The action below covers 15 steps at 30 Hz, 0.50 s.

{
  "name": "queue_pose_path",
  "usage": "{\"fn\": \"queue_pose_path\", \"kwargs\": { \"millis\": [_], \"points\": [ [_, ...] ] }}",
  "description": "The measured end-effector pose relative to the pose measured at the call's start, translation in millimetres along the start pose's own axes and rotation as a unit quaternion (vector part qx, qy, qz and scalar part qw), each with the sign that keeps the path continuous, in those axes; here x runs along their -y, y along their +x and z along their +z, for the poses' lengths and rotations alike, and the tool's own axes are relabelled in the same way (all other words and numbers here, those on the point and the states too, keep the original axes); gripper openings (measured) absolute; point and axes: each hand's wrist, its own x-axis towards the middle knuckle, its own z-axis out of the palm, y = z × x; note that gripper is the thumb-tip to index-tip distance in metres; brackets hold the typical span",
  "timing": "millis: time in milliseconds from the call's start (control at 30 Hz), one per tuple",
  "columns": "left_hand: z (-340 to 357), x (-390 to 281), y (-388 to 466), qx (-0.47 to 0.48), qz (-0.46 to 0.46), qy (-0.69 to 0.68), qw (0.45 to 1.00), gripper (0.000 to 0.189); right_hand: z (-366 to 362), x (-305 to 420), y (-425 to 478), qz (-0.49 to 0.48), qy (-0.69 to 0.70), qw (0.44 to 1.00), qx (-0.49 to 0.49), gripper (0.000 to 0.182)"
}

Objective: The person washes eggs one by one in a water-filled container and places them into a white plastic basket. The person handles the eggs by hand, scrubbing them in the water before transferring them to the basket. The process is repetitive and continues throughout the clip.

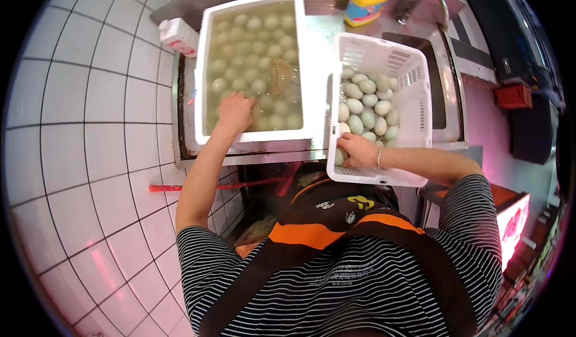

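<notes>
A white foam box (201,94) of cloudy water stands on the steel counter, with many pale eggs (258,49) under the surface. My left hand (237,112) reaches into its near side, fingertips underwater among the eggs; whether they grip one is hidden. A tan, fibrous scrubbing pad (282,76) lies in the water at the right. To the right, a white plastic basket (411,112) holds a pile of wet, pale green and whitish eggs (367,120). My right hand (360,151) is inside its near left corner, fingers curled down at an egg (340,156); its grip is partly hidden.
A white bottle (179,35) stands left of the box. Behind the basket are a yellow jug (366,4) and a curved faucet (427,4). The basket overlaps a sink basin (436,89). A tiled wall (99,94) rises at the left; a red pole (180,188) lies below the counter.
</notes>
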Motion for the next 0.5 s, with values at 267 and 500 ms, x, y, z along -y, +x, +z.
{"fn": "queue_pose_path", "kwargs": {
  "millis": [267, 500],
  "points": [
    [-15.3, 24.1, -8.1, 0.004, -0.028, -0.211, 0.977, 0.033, -28.5, 4.3, -11.5, 0.099, 0.065, 0.993, 0.006, 0.041],
    [-17.2, 51.8, -16.5, 0.04, -0.131, -0.583, 0.801, 0.038, -151.4, 77.9, 20.3, 0.04, 0.045, 0.971, -0.23, 0.022]
  ]
}}
